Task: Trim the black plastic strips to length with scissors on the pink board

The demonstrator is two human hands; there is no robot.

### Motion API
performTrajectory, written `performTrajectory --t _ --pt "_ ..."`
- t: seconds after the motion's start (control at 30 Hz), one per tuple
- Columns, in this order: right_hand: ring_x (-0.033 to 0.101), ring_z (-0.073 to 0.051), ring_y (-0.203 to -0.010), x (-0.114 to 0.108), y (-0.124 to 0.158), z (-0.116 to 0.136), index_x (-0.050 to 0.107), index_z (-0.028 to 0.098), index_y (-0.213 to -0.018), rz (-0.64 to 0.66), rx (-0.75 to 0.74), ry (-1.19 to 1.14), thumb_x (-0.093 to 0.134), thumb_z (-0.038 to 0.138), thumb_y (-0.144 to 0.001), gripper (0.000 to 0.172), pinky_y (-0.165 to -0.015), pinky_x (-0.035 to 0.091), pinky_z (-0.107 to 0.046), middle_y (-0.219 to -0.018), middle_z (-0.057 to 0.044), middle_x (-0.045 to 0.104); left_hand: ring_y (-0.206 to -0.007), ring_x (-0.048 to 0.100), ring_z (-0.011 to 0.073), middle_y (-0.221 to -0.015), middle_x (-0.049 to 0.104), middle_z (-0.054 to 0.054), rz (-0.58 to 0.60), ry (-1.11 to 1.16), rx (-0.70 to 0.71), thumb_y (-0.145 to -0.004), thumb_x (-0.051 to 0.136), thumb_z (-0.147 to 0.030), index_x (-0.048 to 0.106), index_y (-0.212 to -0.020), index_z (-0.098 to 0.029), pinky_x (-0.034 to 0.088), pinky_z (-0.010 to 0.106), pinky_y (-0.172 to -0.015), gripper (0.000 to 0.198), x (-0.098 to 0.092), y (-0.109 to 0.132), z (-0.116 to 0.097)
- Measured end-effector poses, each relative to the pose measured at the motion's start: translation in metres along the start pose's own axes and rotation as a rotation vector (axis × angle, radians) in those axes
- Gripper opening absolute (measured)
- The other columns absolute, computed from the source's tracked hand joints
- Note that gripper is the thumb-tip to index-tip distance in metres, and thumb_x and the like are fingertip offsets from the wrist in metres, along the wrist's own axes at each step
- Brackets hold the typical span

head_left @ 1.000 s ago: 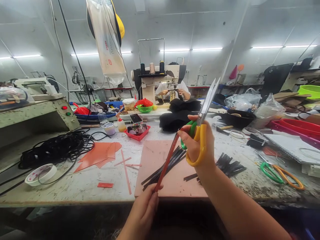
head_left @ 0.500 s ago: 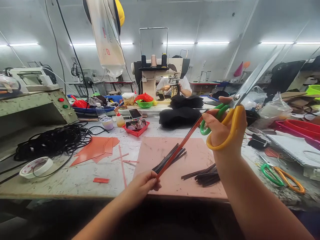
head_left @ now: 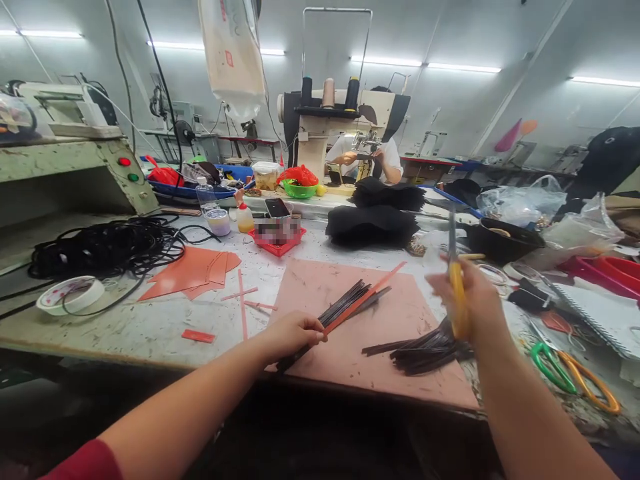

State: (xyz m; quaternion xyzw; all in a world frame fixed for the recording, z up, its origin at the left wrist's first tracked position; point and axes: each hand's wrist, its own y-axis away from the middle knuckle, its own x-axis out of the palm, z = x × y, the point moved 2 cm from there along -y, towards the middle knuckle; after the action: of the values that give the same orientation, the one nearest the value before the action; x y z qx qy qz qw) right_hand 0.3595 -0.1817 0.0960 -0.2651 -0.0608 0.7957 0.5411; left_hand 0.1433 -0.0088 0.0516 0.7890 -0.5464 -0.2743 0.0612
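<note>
My left hand (head_left: 295, 335) is closed, pinching the lower end of an orange-red strip (head_left: 357, 303). That strip slants up and right across a bundle of thin black strips (head_left: 345, 303), part of which lies beneath my hand. To the right, my right hand (head_left: 483, 300) grips a pair of scissors (head_left: 457, 300) with their blades pointing up. Motion blurs this hand and the scissors. Below and left of it, more black strips (head_left: 420, 353) lie on a pink mat (head_left: 310, 283).
At left are coiled black cord (head_left: 110, 250), a tape roll (head_left: 70, 295) and orange sheets (head_left: 185, 272). A second pair of scissors (head_left: 575, 373) lies at right. Stacked black pieces (head_left: 373, 227) stand behind the mat. Across the table, a person (head_left: 390, 160) works at a sewing machine (head_left: 313, 143).
My right hand has let go of the strip's upper end and moved right and down with the scissors. The strip has lowered over the bundle, still in my left hand. The view has shifted.
</note>
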Motion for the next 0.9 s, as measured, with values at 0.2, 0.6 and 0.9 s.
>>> performTrajectory --t 0.2,0.6,0.9 --pt "0.057 -0.02 -0.068 0.023 0.123 -0.007 0.058 0.022 -0.102 0.993 -0.139 -0.024 0.044 0.056 -0.081 0.042 -0.063 0.047 -0.029 -0.077 -0.004 0.062 -0.052 0.044 0.0109 -0.055 0.052 -0.004 0.008 0.085 -0.042 -0.062 0.057 -0.031 0.066 -0.067 -0.015 0.032 0.023 -0.053 0.018 0.001 -0.003 0.004" --pt "0.055 -0.019 -0.062 0.062 0.16 -0.005 0.054 0.019 -0.094 1.098 -0.012 0.067 0.036 0.053 -0.081 0.04 -0.058 0.041 -0.026 -0.071 -0.003 0.06 -0.068 0.054 0.0164 -0.064 0.061 -0.001 0.009 0.122 -0.036 -0.061 0.06 -0.034 0.068 -0.072 -0.016 0.039 0.028 -0.067 0.022 0.004 -0.005 0.012" --pt "0.051 -0.016 -0.056 0.065 0.162 -0.007 0.056 0.018 -0.093 1.065 -0.015 0.039 0.037 0.054 -0.081 0.043 -0.055 0.039 -0.025 -0.065 -0.002 0.059 -0.066 0.055 0.0153 -0.062 0.06 -0.001 -0.004 0.171 -0.038 -0.061 0.061 -0.031 0.068 -0.069 -0.016 0.04 0.027 -0.068 0.018 0.005 -0.005 0.012"
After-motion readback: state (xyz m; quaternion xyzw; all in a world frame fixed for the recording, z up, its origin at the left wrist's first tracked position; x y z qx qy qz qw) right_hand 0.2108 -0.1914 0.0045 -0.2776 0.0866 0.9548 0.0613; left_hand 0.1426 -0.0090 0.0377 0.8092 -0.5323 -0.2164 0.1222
